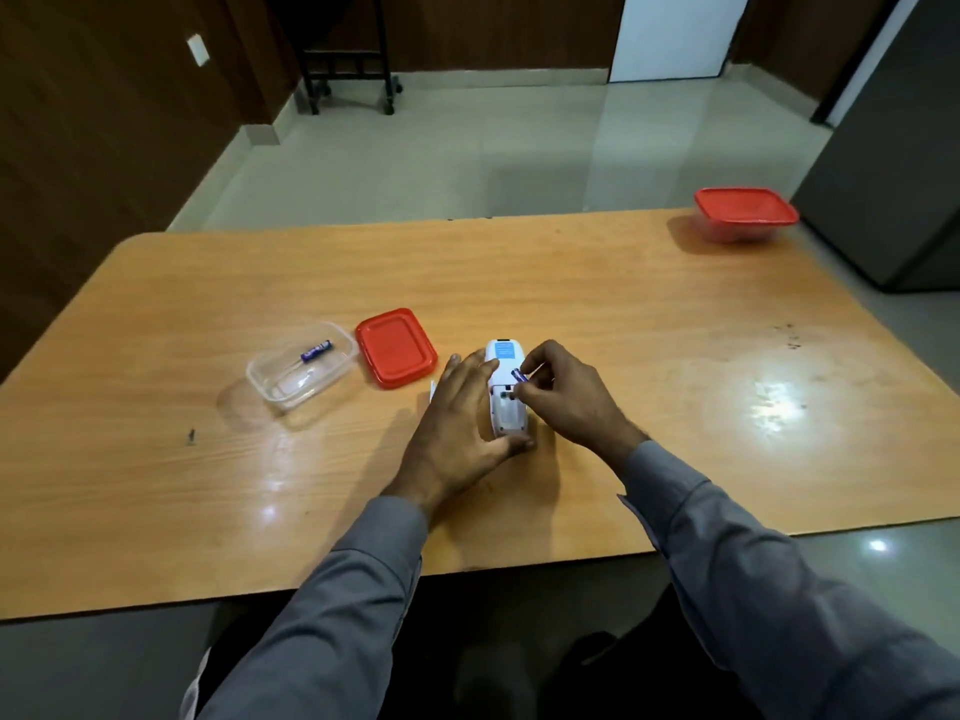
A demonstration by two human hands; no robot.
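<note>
- Left hand (457, 423) lies on the worktop (649, 324), fingers spread and nearly straight against the left flank of the white device (505, 415), thumb at its near end. Keep this brace so the housing cannot slide.
- Right hand (566, 397) pinches the blue battery (519, 376) between thumb and fingertips, tilted above the open compartment near the device's middle.
- Recommended: verify polarity, seat one end against its contact, then press the other end down flat.
- Polarity marks and contacts are too small to read.
- A white sliver (432, 388) beside the left hand, possibly the compartment cover, is mostly hidden.
</note>
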